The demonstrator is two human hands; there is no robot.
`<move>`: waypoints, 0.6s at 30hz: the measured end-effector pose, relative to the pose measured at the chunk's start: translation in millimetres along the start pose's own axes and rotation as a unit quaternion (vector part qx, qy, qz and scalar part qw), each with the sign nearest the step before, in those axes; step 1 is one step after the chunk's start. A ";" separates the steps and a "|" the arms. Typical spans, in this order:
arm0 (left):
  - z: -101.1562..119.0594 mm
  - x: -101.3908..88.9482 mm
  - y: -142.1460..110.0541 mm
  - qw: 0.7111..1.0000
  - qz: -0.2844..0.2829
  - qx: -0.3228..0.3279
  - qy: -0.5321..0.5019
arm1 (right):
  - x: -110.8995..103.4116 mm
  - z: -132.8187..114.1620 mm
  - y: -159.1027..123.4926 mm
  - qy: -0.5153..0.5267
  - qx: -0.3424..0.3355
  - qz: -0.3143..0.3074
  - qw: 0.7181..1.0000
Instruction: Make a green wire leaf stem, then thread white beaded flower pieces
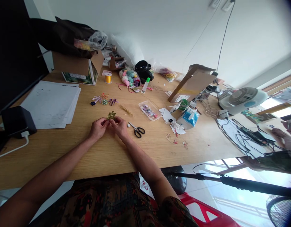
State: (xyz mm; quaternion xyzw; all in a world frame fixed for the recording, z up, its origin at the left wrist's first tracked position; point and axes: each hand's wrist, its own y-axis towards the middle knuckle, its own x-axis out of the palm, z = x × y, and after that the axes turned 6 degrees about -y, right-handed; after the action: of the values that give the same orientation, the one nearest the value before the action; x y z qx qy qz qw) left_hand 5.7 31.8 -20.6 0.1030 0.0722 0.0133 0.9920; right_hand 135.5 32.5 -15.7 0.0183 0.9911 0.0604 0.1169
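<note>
Above the wooden table, a small olive-green looped flower-like ornament is pinched between both my hands. My left hand grips its lower left side with closed fingers. On the other side, my right hand is closed with thumb and fingertips on the same piece. Black-handled scissors lie just right of my right hand. Beyond the hands are a bunch of thin golden strands and several finished looped ornaments in purple, orange, green and dark blue.
A clear tray of small spools stands right of centre. Paper sheets lie at left beside a black box-shaped device. Yellow thread, yarn balls, cardboard and a fan stand farther back. Another person's hand is at far right.
</note>
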 end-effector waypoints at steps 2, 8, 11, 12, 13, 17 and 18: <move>-2.0 -0.7 1.8 0.999 -0.001 -0.014 -0.037 | 0.3 -0.1 -0.1 0.014 0.008 -0.005 1.000; 0.0 -1.3 2.6 0.997 -0.010 -0.015 -0.070 | 2.1 0.6 0.7 0.004 0.041 0.003 0.999; 1.5 -1.6 2.2 0.998 0.003 -0.031 -0.060 | 1.4 0.6 0.8 -0.003 0.031 0.008 0.999; 1.9 -1.7 2.2 0.998 0.007 -0.037 -0.057 | 0.7 0.4 0.8 -0.008 0.024 0.011 1.000; 2.3 -1.9 2.3 0.998 0.010 -0.040 -0.055 | -0.1 0.2 0.9 -0.016 0.016 0.017 1.000; 3.3 -2.3 2.2 0.997 0.011 -0.046 -0.055 | -4.1 -1.3 0.2 -0.093 -0.042 0.060 0.993; 3.4 -2.2 2.1 0.997 0.011 -0.044 -0.055 | -4.9 -2.0 -0.4 -0.122 -0.063 0.068 0.988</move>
State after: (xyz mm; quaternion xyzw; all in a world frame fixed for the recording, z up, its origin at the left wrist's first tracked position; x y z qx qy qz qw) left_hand 3.9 33.1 -16.5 0.0603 0.0152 0.0219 0.9978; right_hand 139.8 31.7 -12.7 0.0857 0.9602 0.1280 0.2331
